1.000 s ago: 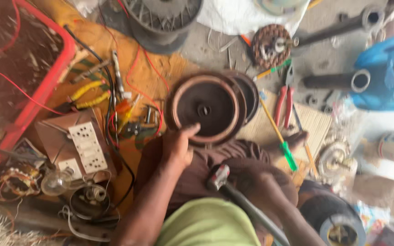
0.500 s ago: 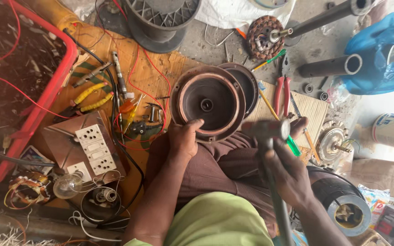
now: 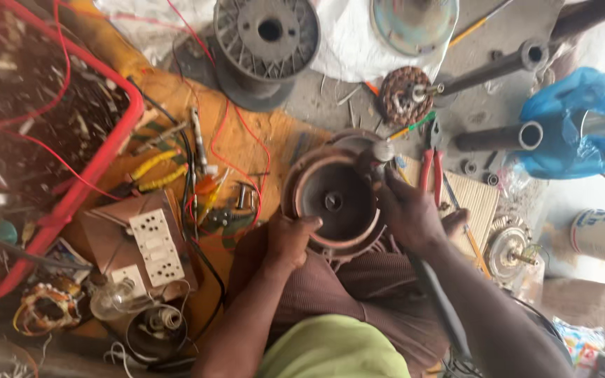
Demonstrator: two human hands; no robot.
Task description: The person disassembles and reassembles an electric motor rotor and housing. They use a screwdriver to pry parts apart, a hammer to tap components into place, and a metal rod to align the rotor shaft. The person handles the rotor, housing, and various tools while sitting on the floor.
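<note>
Two hands: both on the job, head view only.
Left hand point(image 3: 290, 241): grips the near-left rim of the round motor housing point(image 3: 334, 199), thumb over the edge; same hold as half a second ago.
Right hand point(image 3: 409, 213): clenched around the hammer point(image 3: 385, 154), gripped high near the head, dark handle trailing back along the forearm.
Change: hammer head now sits at the far-right rim of the housing, touching or just off it; blur hides which. Half a second ago it was held clear to the right of the housing; a second ago it lay low by the lap.
Reading: looks like a strike or tap on the rim, housing braced by the left hand.
Housing position: on the person's lap, between both hands, centre hole facing up, unmoved across frames.
Surroundings: red-handled pliers point(image 3: 430, 168) just right of the hammer, white switch board point(image 3: 155, 246) to the left, red crate point(image 3: 99, 168) far left, grey spool point(image 3: 264, 42) beyond.
</note>
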